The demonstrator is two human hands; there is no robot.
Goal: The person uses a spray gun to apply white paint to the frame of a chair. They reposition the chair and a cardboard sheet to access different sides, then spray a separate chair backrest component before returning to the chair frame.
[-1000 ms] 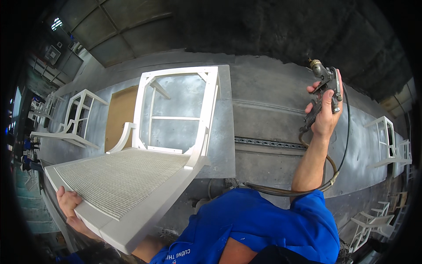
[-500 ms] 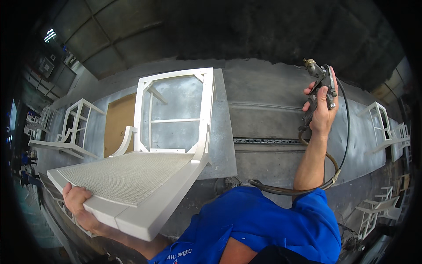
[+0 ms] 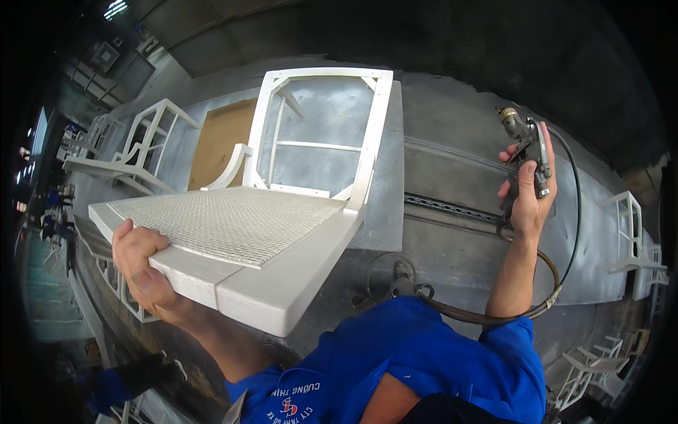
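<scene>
Here's the white chair (image 3: 240, 212), front and left of the person, tilted so that its woven panel (image 3: 219, 226) faces up and its open frame (image 3: 373, 134) stands beyond, over a grey board (image 3: 390, 177). And the left hand (image 3: 145, 268) has it, fingers hooked over the near end rail, clamped firmly on that edge! Across to the right, well apart from the chair, the right hand (image 3: 528, 194) wraps round a spray gun (image 3: 528, 141), brass-coloured nozzle at the far end; a dark hose (image 3: 577, 205) drops away from it and loops by the elbow. Between the two, a chain (image 3: 452, 206) runs in its floor track. Just behind the chair lies brown cardboard (image 3: 220, 145), and past that a second white chair (image 3: 106, 168); another pale chair (image 3: 631, 263) sits out right. Below, the person's blue shirt (image 3: 431, 360). Down at lower left, in the murk, that looks like somebody's shoe (image 3: 181, 370).
</scene>
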